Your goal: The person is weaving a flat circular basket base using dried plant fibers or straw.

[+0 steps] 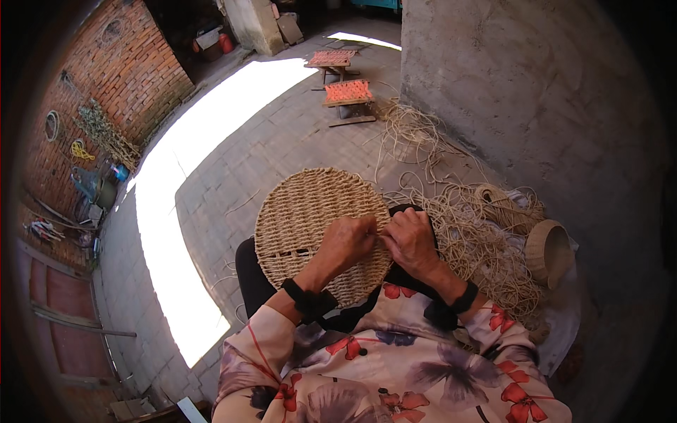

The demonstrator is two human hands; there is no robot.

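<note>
A round woven mat (310,211) of tan cord rests on my lap, tilted toward me. My left hand (348,243) lies on its near right part with fingers pinched together on the weave. Close beside it, my right hand (410,236) grips the mat's right edge, fingers closed on the cord there. The two hands almost touch. Both wrists wear black bands, and my sleeves are floral.
A tangled heap of loose tan cord (486,247) lies to my right, with a small woven basket (549,252) on it. Two low stools with orange woven seats (348,92) stand farther off on the brick paving. A concrete pillar (508,92) rises at the right.
</note>
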